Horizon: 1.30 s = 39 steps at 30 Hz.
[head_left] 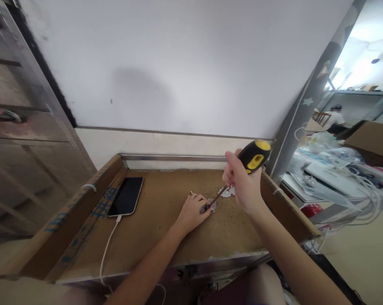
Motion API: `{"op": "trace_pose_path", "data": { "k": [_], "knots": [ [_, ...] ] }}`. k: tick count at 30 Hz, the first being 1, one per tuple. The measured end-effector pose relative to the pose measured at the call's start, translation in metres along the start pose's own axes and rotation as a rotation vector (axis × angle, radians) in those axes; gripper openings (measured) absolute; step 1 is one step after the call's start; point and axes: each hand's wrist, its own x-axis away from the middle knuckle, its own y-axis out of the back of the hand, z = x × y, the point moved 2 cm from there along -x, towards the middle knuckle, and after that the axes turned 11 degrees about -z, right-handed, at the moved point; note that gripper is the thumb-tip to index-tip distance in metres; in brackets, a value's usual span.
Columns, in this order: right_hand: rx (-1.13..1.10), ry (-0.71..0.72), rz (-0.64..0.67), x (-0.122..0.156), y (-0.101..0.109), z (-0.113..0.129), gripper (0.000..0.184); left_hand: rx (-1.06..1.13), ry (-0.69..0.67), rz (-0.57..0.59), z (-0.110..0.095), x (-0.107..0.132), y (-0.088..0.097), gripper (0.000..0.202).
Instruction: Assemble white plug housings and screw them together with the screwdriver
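Note:
My right hand (244,184) is wrapped round a screwdriver with a black and yellow handle (255,156). Its metal shaft (218,195) slants down and left to a small dark piece (204,208). My left hand (193,211) is closed around that piece, low over the cardboard surface; what kind of piece it is I cannot make out. A whitish crumpled scrap (227,192) lies just behind the shaft, with dark crumbs scattered about. Small gold-coloured bits (190,193) rest beyond my left fingertips.
A phone (126,197) with a white cable (107,248) lies at the left on the cardboard-lined tray (166,182). Raised cardboard sides (289,205) border it. A white wall panel stands behind. At right, a cluttered table (331,169) holds bags and cables; a person (336,116) is far off.

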Motion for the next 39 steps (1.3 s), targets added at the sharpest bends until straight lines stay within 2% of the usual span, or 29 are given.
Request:
{"op": "trace_pose_path", "data": {
  "k": [16,23,25,28,30,34,37,39],
  "knots": [
    [0.071,-0.022,-0.01,-0.001,0.003,-0.003,0.046,0.009,-0.008,-0.011,-0.001,0.0,0.001,0.007],
    [0.125,-0.026,-0.229,-0.008,0.002,-0.007,0.052,-0.005,-0.014,0.005,-0.002,0.0,0.002,0.004],
    [0.109,-0.027,-0.202,-0.012,0.002,-0.006,0.047,-0.009,-0.018,0.007,-0.002,0.0,0.003,0.004],
    [0.135,-0.026,-0.049,-0.017,0.003,0.001,0.038,-0.016,-0.014,0.006,-0.002,0.0,0.003,0.004],
    [0.216,0.061,0.068,-0.022,0.007,0.009,0.035,-0.012,-0.014,0.003,-0.001,0.0,0.002,0.004],
    [0.537,0.456,0.267,-0.031,0.012,0.033,0.056,0.016,-0.018,-0.008,-0.001,0.001,0.001,0.005],
    [0.998,0.664,0.42,-0.039,0.008,0.051,0.045,0.025,-0.017,-0.011,-0.002,0.0,0.001,0.005],
    [1.193,0.738,0.441,-0.044,0.004,0.064,0.039,0.023,-0.018,-0.011,-0.003,0.0,0.002,0.006]
  ]
}}
